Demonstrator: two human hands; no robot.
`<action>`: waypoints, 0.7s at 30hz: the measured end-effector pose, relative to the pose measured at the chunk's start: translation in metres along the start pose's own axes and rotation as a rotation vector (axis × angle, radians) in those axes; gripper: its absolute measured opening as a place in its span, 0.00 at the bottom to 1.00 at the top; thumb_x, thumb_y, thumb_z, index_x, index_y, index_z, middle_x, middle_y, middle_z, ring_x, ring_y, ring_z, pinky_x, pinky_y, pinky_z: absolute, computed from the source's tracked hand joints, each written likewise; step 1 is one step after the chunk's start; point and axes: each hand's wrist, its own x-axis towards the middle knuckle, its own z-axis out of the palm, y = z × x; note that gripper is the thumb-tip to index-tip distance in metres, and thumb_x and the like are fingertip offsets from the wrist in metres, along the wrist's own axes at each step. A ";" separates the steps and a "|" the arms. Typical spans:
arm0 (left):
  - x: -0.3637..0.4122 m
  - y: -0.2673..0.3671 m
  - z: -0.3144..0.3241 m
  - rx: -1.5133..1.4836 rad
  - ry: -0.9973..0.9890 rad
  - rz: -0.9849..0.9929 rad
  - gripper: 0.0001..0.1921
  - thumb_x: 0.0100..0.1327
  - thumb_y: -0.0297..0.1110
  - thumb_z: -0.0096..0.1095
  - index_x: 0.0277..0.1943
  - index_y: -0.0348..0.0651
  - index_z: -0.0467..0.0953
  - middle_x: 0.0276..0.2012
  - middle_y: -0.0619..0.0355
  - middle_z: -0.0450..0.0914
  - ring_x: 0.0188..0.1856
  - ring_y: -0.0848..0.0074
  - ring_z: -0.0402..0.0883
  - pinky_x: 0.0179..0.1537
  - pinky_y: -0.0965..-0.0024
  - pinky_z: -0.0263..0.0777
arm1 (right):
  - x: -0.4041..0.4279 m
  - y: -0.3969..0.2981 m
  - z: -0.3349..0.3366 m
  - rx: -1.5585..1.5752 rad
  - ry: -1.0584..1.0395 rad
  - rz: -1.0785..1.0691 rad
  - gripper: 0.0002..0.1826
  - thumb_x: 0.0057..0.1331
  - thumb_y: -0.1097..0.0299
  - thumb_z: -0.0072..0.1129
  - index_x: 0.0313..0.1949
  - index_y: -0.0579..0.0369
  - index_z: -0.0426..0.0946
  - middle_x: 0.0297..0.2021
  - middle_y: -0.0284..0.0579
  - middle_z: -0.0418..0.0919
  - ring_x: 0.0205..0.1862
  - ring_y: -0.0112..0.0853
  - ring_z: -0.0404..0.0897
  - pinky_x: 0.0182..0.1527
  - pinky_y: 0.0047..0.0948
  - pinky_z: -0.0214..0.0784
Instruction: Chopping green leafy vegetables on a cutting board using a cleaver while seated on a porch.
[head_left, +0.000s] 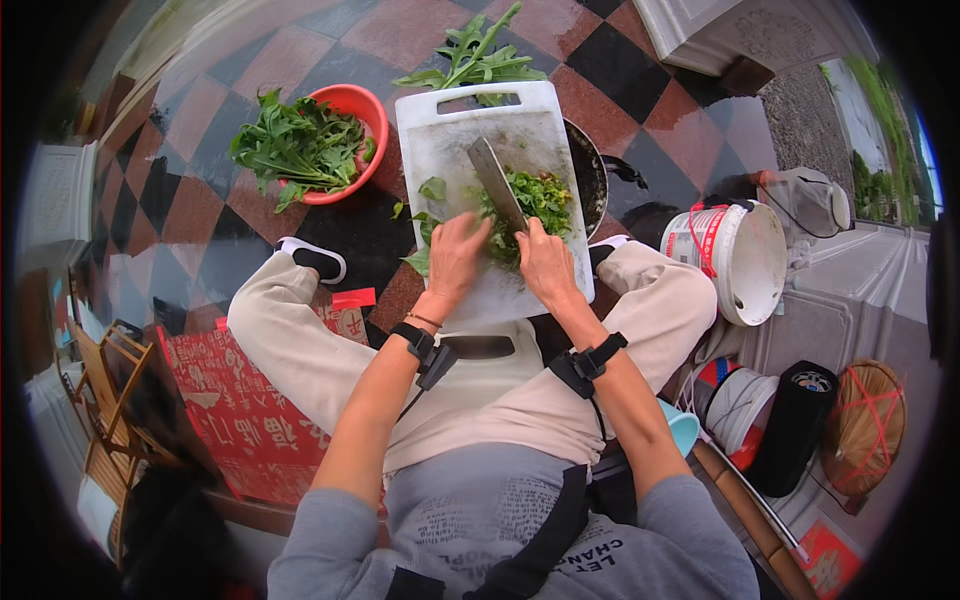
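A worn white plastic cutting board (442, 127) lies before me with its slotted handle at the far end. My right hand (547, 259) grips a cleaver (496, 182), whose broad blade angles away to the upper left over the board. Chopped leafy greens (546, 201) lie heaped to the right of the blade and under it. My left hand (459, 251), blurred, is beside the blade on the left, near the greens; whether its fingers hold any is unclear. A few whole leaves (433, 187) lie at the board's left edge.
Left of the board stands a red plastic basin (373, 112) with leafy greens (300, 146). More long leaves (480, 56) lie beyond the board. A dark pan (589, 176) shows partly under its right side. A white bucket (750, 259) lies right; a red mat (247, 420) is at left.
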 end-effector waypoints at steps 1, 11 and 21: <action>0.001 -0.003 0.001 -0.064 0.003 -0.010 0.24 0.51 0.22 0.54 0.53 0.46 0.74 0.43 0.57 0.74 0.47 0.64 0.72 0.53 0.60 0.61 | -0.005 -0.003 -0.005 0.018 0.006 0.004 0.09 0.66 0.66 0.48 0.34 0.59 0.64 0.22 0.60 0.76 0.27 0.57 0.76 0.28 0.51 0.68; -0.001 -0.008 0.004 -0.158 0.040 -0.034 0.08 0.51 0.21 0.57 0.36 0.38 0.72 0.35 0.53 0.74 0.40 0.59 0.73 0.43 0.63 0.66 | -0.022 -0.019 0.010 -0.143 -0.118 0.038 0.09 0.66 0.66 0.47 0.37 0.59 0.64 0.23 0.59 0.77 0.27 0.55 0.78 0.29 0.52 0.70; 0.011 -0.005 -0.052 0.096 -0.318 0.115 0.22 0.51 0.42 0.65 0.51 0.50 0.76 0.62 0.53 0.63 0.67 0.61 0.56 0.64 0.38 0.35 | -0.003 -0.018 0.029 -0.081 -0.020 0.048 0.10 0.66 0.65 0.48 0.36 0.59 0.64 0.24 0.60 0.77 0.28 0.56 0.78 0.30 0.51 0.70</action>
